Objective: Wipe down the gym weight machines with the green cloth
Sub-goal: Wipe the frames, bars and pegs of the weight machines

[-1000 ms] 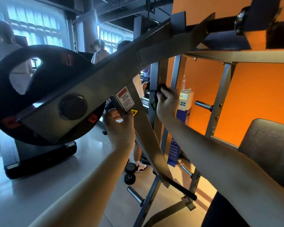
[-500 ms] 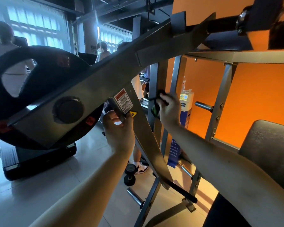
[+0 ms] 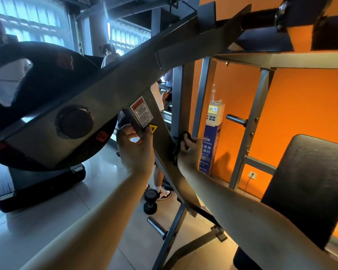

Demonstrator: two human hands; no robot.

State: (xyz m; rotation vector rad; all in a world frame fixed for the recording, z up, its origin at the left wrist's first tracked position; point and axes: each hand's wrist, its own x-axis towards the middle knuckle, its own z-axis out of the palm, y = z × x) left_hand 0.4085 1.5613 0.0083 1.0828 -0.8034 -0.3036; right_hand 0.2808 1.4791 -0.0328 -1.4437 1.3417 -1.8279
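Steel arm (image 3: 109,94): grey, slanting down across a black weight plate (image 3: 47,78).
Left hand (image 3: 135,152): fingers curled round the bar under the warning label (image 3: 141,112).
Right hand (image 3: 190,152): clutches the cloth (image 3: 176,148) against the bar's far edge.
Cloth: bunched, looks dark in shadow, partly hidden by the fingers.

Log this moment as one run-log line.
step: wipe machine arm | left hand: grips its left edge beside warning label | right hand: holds cloth against its right edge
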